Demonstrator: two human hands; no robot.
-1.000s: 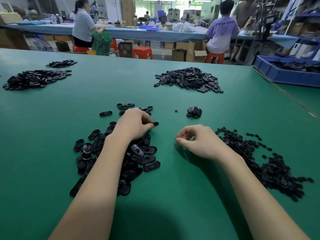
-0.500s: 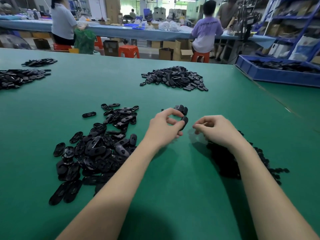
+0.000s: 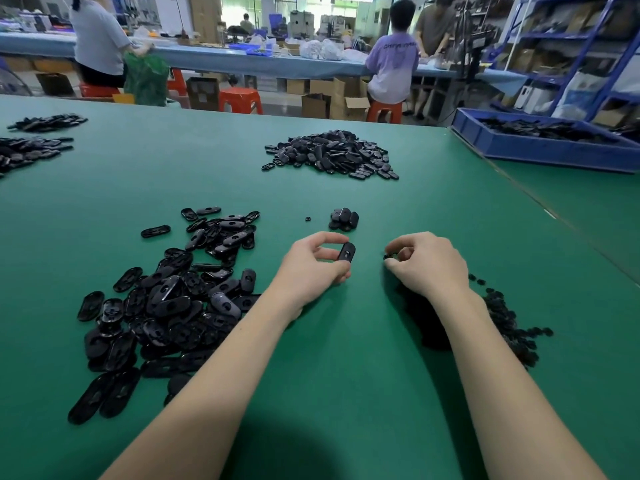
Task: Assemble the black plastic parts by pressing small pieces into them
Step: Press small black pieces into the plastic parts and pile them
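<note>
My left hand (image 3: 313, 266) pinches one black oval plastic part (image 3: 346, 252) between thumb and fingers, a little above the green table. My right hand (image 3: 427, 263), a short gap to the right, pinches a small black piece (image 3: 389, 256) at its fingertips. A heap of loose oval parts (image 3: 166, 299) lies to the left of my left forearm. The pile of small black pieces (image 3: 509, 323) lies under and right of my right wrist, partly hidden by it. A little stack of oval parts (image 3: 344, 219) sits just beyond my hands.
One stray small piece (image 3: 308, 219) lies left of the little stack. A large pile of black parts (image 3: 332, 155) sits farther back, more piles (image 3: 27, 150) at far left. A blue bin (image 3: 540, 145) stands at the right. People work at a bench beyond.
My left hand lifted an oval part from the left heap and carried it right, toward centre. My right hand came up from the small-piece pile holding a piece, close to the left.
</note>
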